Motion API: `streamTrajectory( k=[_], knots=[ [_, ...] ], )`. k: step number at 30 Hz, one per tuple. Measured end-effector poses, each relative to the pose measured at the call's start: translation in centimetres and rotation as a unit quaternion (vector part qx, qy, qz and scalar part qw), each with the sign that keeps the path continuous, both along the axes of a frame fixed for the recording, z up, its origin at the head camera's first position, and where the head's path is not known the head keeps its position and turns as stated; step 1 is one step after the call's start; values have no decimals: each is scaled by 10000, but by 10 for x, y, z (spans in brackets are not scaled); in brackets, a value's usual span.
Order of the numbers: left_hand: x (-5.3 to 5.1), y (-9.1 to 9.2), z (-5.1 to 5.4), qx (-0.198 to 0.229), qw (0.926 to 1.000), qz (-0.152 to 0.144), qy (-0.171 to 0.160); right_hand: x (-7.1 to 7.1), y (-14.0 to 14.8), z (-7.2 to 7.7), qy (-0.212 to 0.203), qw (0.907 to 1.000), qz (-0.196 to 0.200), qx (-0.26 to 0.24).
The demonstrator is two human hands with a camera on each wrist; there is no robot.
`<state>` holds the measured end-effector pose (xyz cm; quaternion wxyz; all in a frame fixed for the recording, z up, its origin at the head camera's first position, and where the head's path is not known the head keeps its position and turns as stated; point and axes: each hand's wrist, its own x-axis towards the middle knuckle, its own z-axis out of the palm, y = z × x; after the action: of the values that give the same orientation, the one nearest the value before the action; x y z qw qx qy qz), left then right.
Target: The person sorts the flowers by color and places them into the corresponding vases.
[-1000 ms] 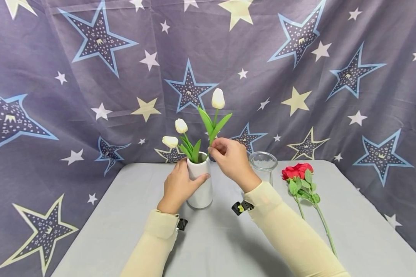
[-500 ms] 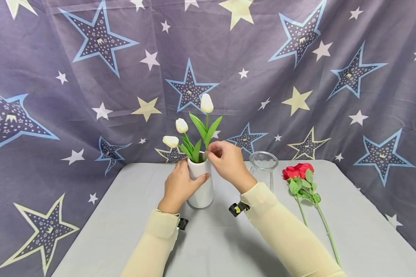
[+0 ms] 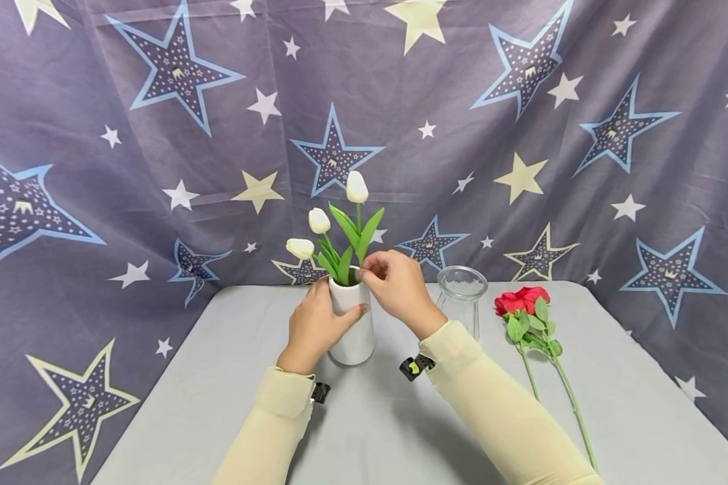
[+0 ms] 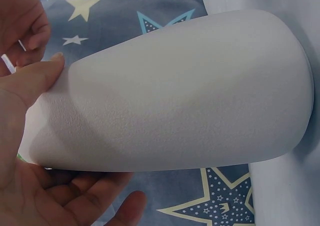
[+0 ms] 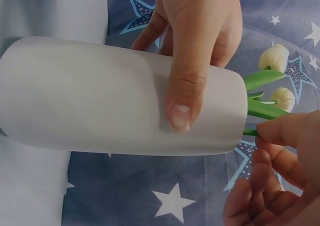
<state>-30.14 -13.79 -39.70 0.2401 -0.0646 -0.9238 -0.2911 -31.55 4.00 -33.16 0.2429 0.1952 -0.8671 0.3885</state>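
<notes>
White vase (image 3: 354,340) with tulips, upright between the left hand (image 3: 315,328) and the right hand (image 3: 400,291). Beyond both hands hangs a dark grey-purple cloth (image 3: 382,81) printed with stars, white, cream and blue-edged. Beneath them spreads the pale grey bench (image 3: 188,411), which carries the vase. Cream sleeves, the left sleeve (image 3: 267,428) and the right sleeve (image 3: 497,404), reach in behind the hands. The left hand grips the vase near its rim, thumb across the near side, fingers around the far side. To the right of the right hand, and partly hidden by its arm, stands a clear glass jar (image 3: 462,284); farther right lie red roses (image 3: 524,301) on long green stems. The right hand pinches, thumb against forefinger, the stem of the tallest tulip (image 3: 357,187) just above the rim, the stem running down into the mouth. Two other white tulips, an upper tulip (image 3: 319,221) and a lower tulip (image 3: 300,248), lean out of the vase above the left hand, the lower one nearly sideways.
</notes>
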Motion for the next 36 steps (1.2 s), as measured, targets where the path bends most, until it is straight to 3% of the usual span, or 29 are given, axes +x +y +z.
streamTrajectory(
  k=[9, 36],
  knots=[
    [-1, 0, 0, 26, 10000, -8, -80, -1, -1, -5, -268, 9996, -50, -7],
    [1, 0, 2, 43, 9999, -8, -118, -1, -4, -11, -486, 9988, -47, -98]
  ],
)
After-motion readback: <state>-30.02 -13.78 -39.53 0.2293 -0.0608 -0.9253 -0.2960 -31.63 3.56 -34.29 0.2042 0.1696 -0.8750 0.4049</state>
